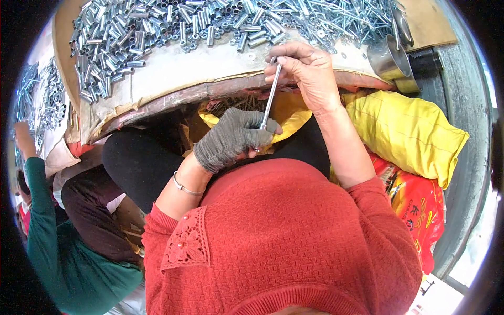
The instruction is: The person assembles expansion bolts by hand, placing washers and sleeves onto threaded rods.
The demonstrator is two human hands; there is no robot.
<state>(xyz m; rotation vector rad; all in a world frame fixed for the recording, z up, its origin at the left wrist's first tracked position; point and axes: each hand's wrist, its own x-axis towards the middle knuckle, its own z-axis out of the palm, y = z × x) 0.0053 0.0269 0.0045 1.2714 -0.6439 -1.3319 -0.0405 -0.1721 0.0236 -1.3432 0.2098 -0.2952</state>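
Note:
A long, slim metal rod (271, 97) slants between my two hands above my lap. My left hand (233, 137), in a grey knit glove with bare fingertips, is closed around its lower end, where the rod looks thicker. At the upper end, the bare fingers of my right hand (304, 65) pinch together near the tip. A small ring-like part (273, 60) shows between these fingers; I cannot tell whether it is a washer or a nut. Just beyond my right hand, loose washers (252, 56) lie on the pale worktop (173, 79).
Heaped metal sleeves (142, 31) cover the worktop's far side, with long thin rods (362, 18) at right. A metal cup (388, 58) stands at the right edge. Beneath the edge is an open yellow sack (294, 113). A co-worker's green sleeve (39, 194) is at left.

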